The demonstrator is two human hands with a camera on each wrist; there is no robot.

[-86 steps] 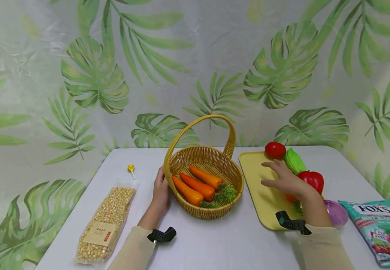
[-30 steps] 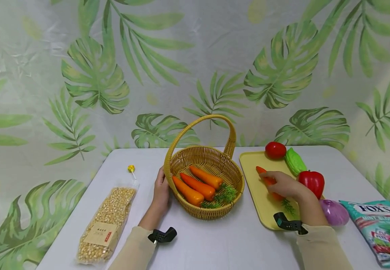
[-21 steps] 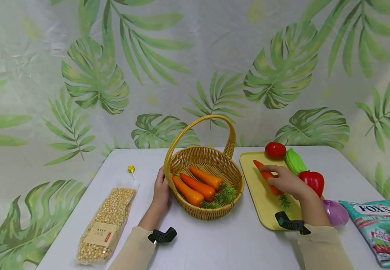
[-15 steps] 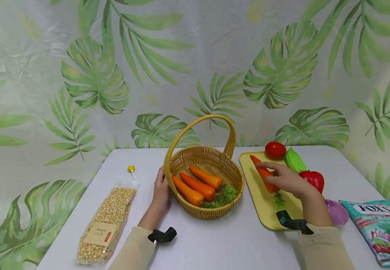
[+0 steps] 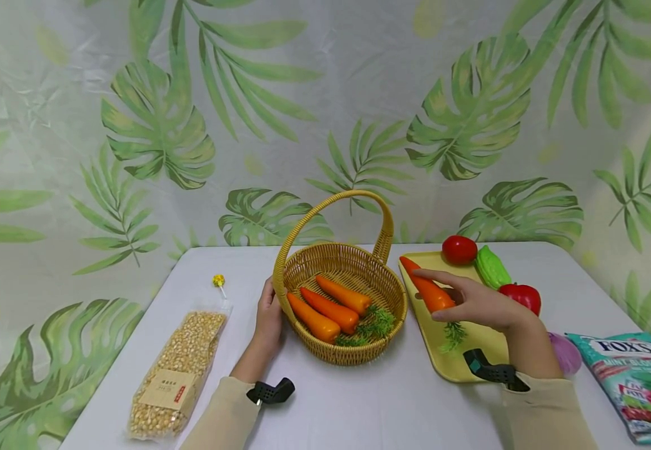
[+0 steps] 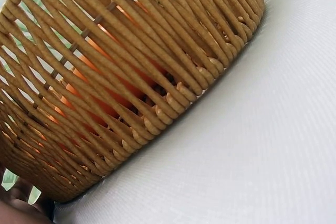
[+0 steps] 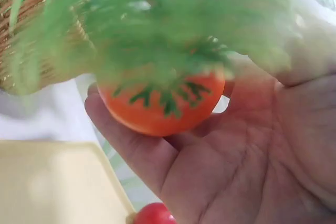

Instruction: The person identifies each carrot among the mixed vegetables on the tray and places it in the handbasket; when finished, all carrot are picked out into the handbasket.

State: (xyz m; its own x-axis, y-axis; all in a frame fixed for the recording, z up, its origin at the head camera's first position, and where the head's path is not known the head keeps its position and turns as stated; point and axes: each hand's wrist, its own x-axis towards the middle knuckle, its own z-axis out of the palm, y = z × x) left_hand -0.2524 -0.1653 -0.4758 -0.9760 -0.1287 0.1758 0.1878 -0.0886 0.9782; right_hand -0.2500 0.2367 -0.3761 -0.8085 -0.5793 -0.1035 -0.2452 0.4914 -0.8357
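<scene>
My left hand holds the left side of a wicker basket, its fingers partly hidden behind the wall and the handle's base. Inside lie three orange carrots with green tops. My right hand grips another carrot between thumb and fingers, above the left edge of a yellow tray. This carrot's tip points up and to the left, and its leafy top hangs down. In the right wrist view the blunt orange end sits against the fingers, with blurred greenery in front.
Around the tray's far and right side are a tomato, a light green vegetable, a red apple-like piece and a purple onion. A FOX'S candy bag lies far right. At left are a corn kernel bag and a lollipop.
My right hand came down onto the carrot on the tray, took hold of it, then lifted it and carried it left towards the basket. The left hand and basket stay in place.
</scene>
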